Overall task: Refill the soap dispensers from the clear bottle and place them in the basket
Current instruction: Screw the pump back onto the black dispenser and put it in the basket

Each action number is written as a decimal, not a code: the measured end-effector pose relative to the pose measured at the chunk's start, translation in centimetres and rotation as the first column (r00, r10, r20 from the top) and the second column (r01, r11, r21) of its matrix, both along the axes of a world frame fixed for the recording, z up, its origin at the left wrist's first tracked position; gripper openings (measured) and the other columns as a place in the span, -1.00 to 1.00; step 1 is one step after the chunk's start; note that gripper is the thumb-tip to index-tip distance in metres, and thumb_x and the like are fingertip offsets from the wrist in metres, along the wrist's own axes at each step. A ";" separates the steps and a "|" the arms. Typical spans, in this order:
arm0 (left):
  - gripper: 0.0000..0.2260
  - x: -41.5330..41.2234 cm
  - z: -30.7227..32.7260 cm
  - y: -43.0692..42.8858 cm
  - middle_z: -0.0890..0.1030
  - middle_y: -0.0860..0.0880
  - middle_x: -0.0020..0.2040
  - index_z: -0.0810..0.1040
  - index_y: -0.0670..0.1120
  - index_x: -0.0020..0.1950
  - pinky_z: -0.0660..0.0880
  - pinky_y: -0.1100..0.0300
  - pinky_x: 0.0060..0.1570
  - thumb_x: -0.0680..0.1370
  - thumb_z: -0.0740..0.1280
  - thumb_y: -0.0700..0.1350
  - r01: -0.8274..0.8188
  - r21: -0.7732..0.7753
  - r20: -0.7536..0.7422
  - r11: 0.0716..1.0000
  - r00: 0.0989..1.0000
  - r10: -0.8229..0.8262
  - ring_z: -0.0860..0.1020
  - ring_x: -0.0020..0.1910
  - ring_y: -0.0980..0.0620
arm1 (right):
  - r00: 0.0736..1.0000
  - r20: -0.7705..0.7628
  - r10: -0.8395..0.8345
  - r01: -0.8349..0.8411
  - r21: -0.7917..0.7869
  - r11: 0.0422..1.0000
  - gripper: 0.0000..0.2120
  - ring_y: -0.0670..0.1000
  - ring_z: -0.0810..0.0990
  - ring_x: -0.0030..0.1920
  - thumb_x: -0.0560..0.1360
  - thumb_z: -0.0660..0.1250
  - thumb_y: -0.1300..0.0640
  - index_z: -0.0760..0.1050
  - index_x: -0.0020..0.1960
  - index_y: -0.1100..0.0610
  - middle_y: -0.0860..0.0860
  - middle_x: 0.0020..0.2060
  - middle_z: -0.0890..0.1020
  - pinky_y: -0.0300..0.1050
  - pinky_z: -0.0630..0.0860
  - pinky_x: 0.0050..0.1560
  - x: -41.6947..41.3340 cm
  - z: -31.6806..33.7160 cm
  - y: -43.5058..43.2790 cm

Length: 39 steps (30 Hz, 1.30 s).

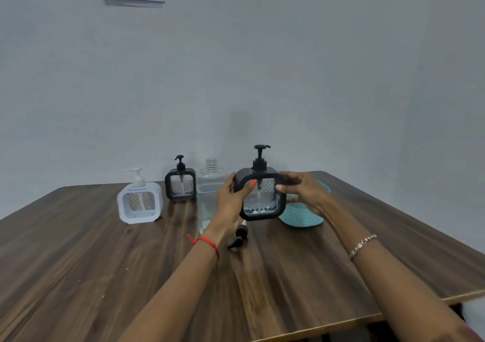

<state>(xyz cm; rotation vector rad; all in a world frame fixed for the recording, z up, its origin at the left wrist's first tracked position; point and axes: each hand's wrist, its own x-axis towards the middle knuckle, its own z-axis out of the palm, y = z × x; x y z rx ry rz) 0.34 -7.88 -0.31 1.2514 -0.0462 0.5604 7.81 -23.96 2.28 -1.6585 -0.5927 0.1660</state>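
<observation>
We are holding a black-framed soap dispenser (259,197) off the desk (105,276), w/ our left hand (231,200) clamped on its left side, thumb across the clear front, and our right hand (301,192) closed on its right edge. It is hanging just in front of the teal basket (301,217) and a little above it. To the left of the basket the clear bottle (210,184) is standing uncapped, w/ liquid inside; further left are a 2nd black dispenser (180,184) and a white one (139,202). A loose pump cap (237,238) is lying on the desk near the basket's left side. We are judging the held dispenser rigid plastic, smooth and likely slippery if wet, only modestly heavy w/ liquid low in its window. Best held by the frame's sides, kept upright, not by the pump.
</observation>
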 end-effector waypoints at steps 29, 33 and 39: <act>-0.65 12.3 -2.0 -8.3 0.47 -0.11 0.30 0.39 -0.18 0.34 0.26 0.14 0.32 0.55 0.27 -0.23 -0.045 0.557 -0.101 0.830 0.987 0.122 0.37 0.34 -0.06 | 0.803 0.380 -0.459 0.553 -0.187 0.812 -0.75 0.19 0.61 0.05 0.36 0.37 0.46 0.59 0.04 0.38 0.29 0.00 0.65 -0.04 0.53 0.06 9.4 -1.5 -7.6; -0.67 12.8 -2.9 -7.9 0.45 -0.14 0.35 0.41 -0.19 0.32 -0.10 -0.01 0.47 0.57 0.26 -0.15 -0.045 0.609 -0.181 0.792 0.964 0.194 0.17 0.46 -0.12 | 0.795 0.470 -0.384 0.559 -0.323 0.763 -0.77 0.15 0.63 -0.14 0.38 0.39 0.36 0.62 0.04 0.29 0.23 -0.12 0.68 0.01 0.53 -0.12 9.9 -2.5 -7.3; -0.73 13.0 -3.0 -7.5 0.51 -0.14 0.27 0.50 -0.18 0.21 -0.04 -0.15 0.47 0.54 0.27 -0.14 -0.026 0.660 -0.215 0.750 0.951 0.222 0.26 0.42 -0.16 | 0.804 0.486 -0.343 0.553 -0.398 0.732 -0.75 -0.03 0.53 -0.19 0.37 0.42 0.32 0.63 0.05 0.24 0.16 -0.08 0.70 -0.18 0.36 -0.22 10.2 -2.9 -7.2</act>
